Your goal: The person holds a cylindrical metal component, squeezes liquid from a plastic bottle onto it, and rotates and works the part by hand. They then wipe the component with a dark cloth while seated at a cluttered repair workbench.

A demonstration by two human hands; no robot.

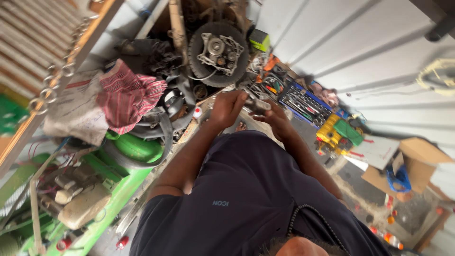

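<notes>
A repair workshop for motor vehicles: an engine wheel hub [218, 52] lies among greasy parts, an open socket set [303, 104] and loose tools spread across the floor, a green scooter frame [118, 175] stands stripped, and ring spanners [52, 80] hang along a wooden rail.

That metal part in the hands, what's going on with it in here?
A person in a dark shirt holds a small grey metal part between both hands, the left hand and the right hand closed around it. Ahead lies a round engine assembly, with an open blue tool case to one side and a red checked cloth draped over a green machine.
</notes>
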